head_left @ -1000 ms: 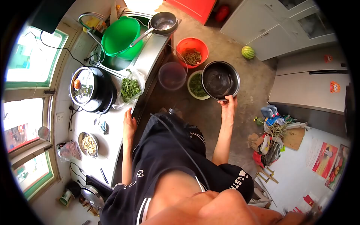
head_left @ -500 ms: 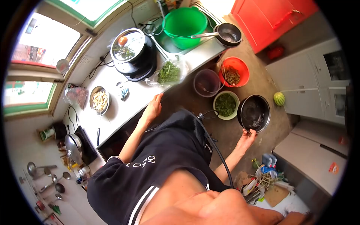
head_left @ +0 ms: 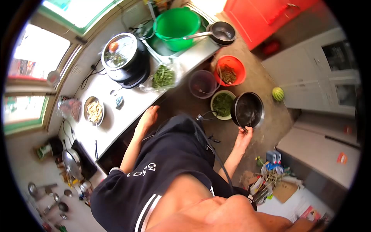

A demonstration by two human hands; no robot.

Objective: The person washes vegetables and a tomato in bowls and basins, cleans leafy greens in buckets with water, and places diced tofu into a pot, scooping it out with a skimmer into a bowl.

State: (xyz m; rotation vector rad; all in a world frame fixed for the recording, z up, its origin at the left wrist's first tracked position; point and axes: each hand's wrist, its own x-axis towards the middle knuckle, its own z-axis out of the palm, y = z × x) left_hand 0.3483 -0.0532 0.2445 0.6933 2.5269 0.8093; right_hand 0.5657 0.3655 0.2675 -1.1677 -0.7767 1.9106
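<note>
My right hand (head_left: 244, 138) grips the near rim of a round metal bowl (head_left: 247, 110), dark inside with a shiny rim, held out over the floor. The bowl tilts slightly and overlaps the edge of a pale basin (head_left: 212, 101) of green leaves (head_left: 223, 105). At the counter's front edge is my left hand (head_left: 148, 116), fingers loosely stretched, holding nothing. Nearest to it on the worktop lies a plastic bag of chopped greens (head_left: 163, 76). Whether that hand touches the counter edge I cannot tell.
A red bucket (head_left: 239, 70) and a purple bucket (head_left: 202, 83) stand on the floor. The white counter (head_left: 129, 101) carries a lidded cooker (head_left: 123, 52), a bowl of pale pieces (head_left: 94, 111), a green tub (head_left: 177, 27) and a saucepan (head_left: 223, 33). A watermelon (head_left: 278, 94) lies by the cabinets.
The whole view has shifted, with things sitting further left. The metal bowl in my right hand has moved slightly left over the basin of leaves. My left hand stays by the counter edge.
</note>
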